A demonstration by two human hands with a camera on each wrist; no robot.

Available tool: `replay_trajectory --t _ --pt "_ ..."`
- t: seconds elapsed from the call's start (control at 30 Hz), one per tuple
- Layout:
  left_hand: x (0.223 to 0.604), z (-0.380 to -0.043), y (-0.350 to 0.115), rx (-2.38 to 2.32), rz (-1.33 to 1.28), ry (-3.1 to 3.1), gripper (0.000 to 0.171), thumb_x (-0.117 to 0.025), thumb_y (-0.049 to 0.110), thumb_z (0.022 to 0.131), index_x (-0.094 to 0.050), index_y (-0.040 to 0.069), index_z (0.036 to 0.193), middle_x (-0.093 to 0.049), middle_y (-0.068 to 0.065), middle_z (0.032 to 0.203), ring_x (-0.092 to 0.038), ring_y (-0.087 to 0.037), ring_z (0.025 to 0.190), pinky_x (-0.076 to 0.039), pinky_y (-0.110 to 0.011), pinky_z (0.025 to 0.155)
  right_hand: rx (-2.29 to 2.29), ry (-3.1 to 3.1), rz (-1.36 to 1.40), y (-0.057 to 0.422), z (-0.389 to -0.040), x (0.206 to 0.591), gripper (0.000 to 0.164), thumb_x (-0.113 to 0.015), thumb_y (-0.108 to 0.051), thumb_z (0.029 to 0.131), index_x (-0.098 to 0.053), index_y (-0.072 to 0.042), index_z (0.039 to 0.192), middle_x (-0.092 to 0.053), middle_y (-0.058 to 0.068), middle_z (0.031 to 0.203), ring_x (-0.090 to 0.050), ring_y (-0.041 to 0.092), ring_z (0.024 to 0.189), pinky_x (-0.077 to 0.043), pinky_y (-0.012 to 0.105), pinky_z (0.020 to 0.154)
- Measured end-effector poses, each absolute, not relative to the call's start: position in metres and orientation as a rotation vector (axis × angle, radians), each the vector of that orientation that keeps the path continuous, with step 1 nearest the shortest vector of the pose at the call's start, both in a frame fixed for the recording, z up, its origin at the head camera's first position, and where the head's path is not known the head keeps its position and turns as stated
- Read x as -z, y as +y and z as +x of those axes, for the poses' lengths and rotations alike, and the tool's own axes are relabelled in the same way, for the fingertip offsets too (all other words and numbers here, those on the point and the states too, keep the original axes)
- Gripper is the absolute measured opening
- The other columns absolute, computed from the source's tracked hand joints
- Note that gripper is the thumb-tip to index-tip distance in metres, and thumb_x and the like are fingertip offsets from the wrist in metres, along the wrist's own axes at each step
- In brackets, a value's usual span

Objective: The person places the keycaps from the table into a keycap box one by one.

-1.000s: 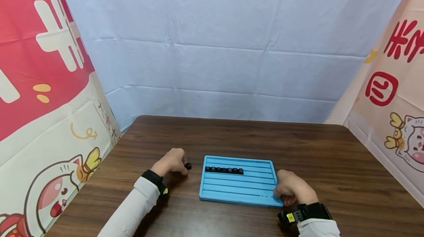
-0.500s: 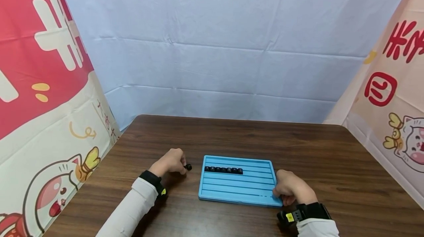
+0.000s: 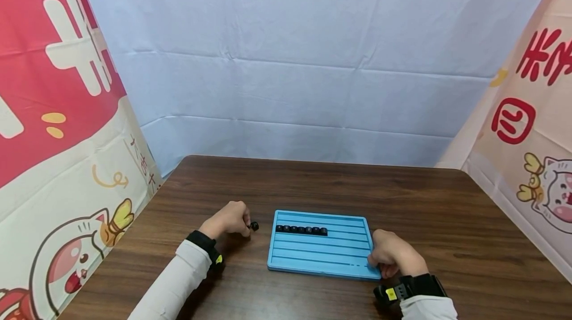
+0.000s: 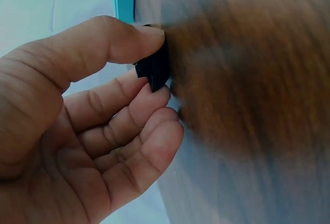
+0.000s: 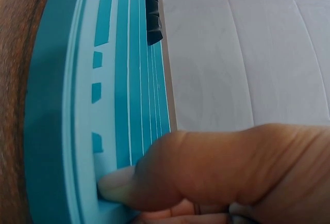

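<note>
In the head view my left hand [image 3: 229,219] is just above the table, left of a blue grooved tray [image 3: 308,255]. Its thumb and fingers pinch a small black keycap [image 3: 254,226], a dark angular piece [image 4: 157,66] in the left wrist view. A row of several black keycaps [image 3: 301,230] fills the left part of one upper groove of the tray. My right hand [image 3: 395,254] grips the tray's near right corner. In the right wrist view its thumb [image 5: 121,182] presses on the rim, while the other fingers are mostly hidden below the thumb.
The tray lies flat on a dark wooden table [image 3: 357,188]. A pale cloth [image 3: 295,61] hangs behind the table, and printed cloths hang at the left [image 3: 89,181] and right [image 3: 527,181]. Each wrist wears a black strap.
The keycap juts slightly farther right from my left fingertips than before. My right hand and the tray keep their places, and the row of keycaps looks the same.
</note>
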State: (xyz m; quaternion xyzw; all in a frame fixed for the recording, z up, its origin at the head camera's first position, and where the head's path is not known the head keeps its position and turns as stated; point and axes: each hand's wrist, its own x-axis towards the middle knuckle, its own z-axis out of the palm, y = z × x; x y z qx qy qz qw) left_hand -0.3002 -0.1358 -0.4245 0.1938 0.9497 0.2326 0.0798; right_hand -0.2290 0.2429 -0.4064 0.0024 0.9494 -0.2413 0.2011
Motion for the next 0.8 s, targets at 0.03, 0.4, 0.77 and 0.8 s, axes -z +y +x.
replay_trajectory --t 0.03,0.4,0.77,0.8 --pt "0.425 -0.300 -0.136 -0.697 0.588 2.837 0.021 -0.077 0.001 0.069 -0.060 0.011 0.065 -0.053 0.002 0.064 -0.045 -0.012 0.054 -0.037 -0.027 0.050 0.675 2.652 0.002 0.243 -0.229 0.407 0.010 -0.064 0.004 0.075 -0.057 0.002 0.069 -0.055 0.012 0.052 -0.053 0.015 0.040 -0.046 0.026 0.040" --pt "0.410 -0.306 -0.141 -0.740 0.595 2.842 0.018 -0.075 0.002 0.073 -0.061 0.012 0.066 -0.056 0.003 0.070 -0.049 -0.014 0.058 -0.040 -0.029 0.054 0.682 2.644 -0.010 0.244 -0.231 0.406 0.011 -0.064 0.004 0.076 -0.057 0.003 0.068 -0.055 0.011 0.049 -0.053 0.015 0.039 -0.044 0.025 0.039" --pt "0.394 -0.308 -0.145 -0.803 0.628 2.822 0.012 -0.070 0.002 0.075 -0.064 0.011 0.071 -0.056 0.001 0.073 -0.047 -0.015 0.058 -0.039 -0.030 0.054 0.664 2.640 -0.007 0.245 -0.233 0.409 0.012 -0.065 0.004 0.076 -0.057 0.002 0.067 -0.055 0.011 0.050 -0.053 0.014 0.039 -0.045 0.025 0.039" --pt "0.393 -0.308 -0.145 -0.810 0.633 2.826 0.011 -0.070 0.002 0.075 -0.064 0.011 0.072 -0.056 0.001 0.073 -0.048 -0.015 0.058 -0.040 -0.030 0.055 0.663 2.638 -0.009 0.244 -0.233 0.409 0.012 -0.064 0.004 0.076 -0.057 0.002 0.067 -0.055 0.011 0.049 -0.053 0.014 0.039 -0.044 0.025 0.039"
